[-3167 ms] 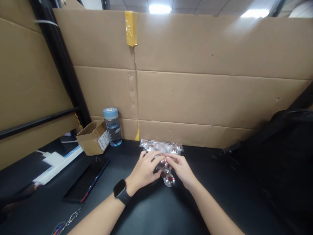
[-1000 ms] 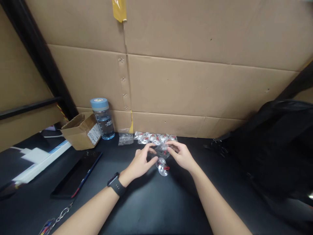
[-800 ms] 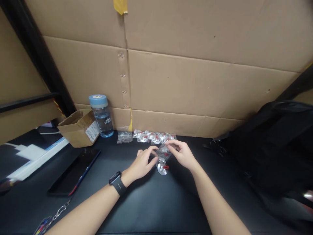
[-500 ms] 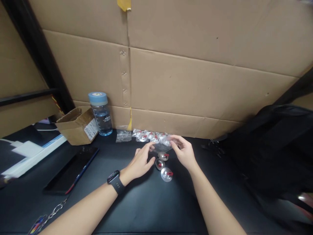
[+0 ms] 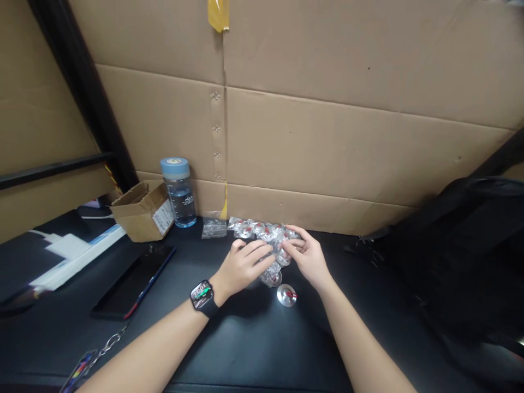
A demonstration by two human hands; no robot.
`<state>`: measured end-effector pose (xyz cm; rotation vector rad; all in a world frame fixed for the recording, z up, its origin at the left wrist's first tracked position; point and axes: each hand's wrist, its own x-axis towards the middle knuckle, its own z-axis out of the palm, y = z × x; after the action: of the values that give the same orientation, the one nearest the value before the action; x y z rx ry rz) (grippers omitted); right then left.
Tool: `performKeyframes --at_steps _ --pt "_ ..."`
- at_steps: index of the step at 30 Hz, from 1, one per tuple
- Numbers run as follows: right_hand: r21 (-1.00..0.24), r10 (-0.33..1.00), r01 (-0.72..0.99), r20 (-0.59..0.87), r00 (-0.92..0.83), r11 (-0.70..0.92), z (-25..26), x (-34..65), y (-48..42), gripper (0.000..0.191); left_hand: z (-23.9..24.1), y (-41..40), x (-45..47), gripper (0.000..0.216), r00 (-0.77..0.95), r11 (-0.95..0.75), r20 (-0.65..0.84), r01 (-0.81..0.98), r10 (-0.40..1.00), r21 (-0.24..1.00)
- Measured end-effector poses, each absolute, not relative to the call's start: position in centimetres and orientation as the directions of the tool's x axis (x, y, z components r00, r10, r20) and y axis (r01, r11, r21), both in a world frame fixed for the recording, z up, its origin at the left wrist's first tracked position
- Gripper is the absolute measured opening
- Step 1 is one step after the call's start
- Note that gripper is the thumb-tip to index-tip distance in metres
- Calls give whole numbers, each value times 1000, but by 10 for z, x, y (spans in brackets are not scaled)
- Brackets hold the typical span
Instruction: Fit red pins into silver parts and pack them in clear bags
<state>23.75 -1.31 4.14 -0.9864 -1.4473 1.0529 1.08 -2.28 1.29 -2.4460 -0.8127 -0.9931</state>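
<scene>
A clear plastic bag lies crumpled between my hands, partly over the small silver discs with red tabs. My right hand pinches its upper part between thumb and fingers. My left hand, palm down with fingers stretched out, touches the bag's left side; its thumb is hidden. One bare silver disc with a red tab lies on the black surface just below the bag. Behind my hands is a row of similar discs in clear wrappers.
At the back left stand a blue-lidded water bottle and an open cardboard box, with a small clear packet to their right. A phone and a white power strip lie left. A black bag fills the right side.
The plastic bag has come down over two of the bare discs. My left fingers have straightened and moved onto it. The view has shifted slightly, and the watch face has lit up.
</scene>
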Motion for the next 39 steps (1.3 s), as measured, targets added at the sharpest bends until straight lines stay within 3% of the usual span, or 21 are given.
performKeyframes --at_steps 5,11,17,22,28,35,39 --pt "-954 955 95 276 -106 286 39 243 -11 58 15 -26 15 22 590 -791 756 589 284 -163" --pt "-837 842 208 532 87 507 31 239 -10 32 15 -22 17 15 560 -784 799 589 220 -197" --pt "-846 852 152 477 -214 512 32 234 -15 60 17 -23 17 14 476 -746 842 651 255 -142" --pt "-674 748 324 590 -304 664 30 228 -18 29 17 -21 14 15 407 -686 852 723 330 -79" --pt "-820 820 264 367 -440 508 27 223 -21 40 19 -18 7 20 519 -780 792 619 323 -88" --pt "-891 918 232 360 -163 391 21 243 -1 55 21 -10 1 23 573 -820 735 570 362 -41" --pt "-870 898 228 434 -71 438 18 252 8 52 22 0 -18 21 489 -709 728 705 480 -6"
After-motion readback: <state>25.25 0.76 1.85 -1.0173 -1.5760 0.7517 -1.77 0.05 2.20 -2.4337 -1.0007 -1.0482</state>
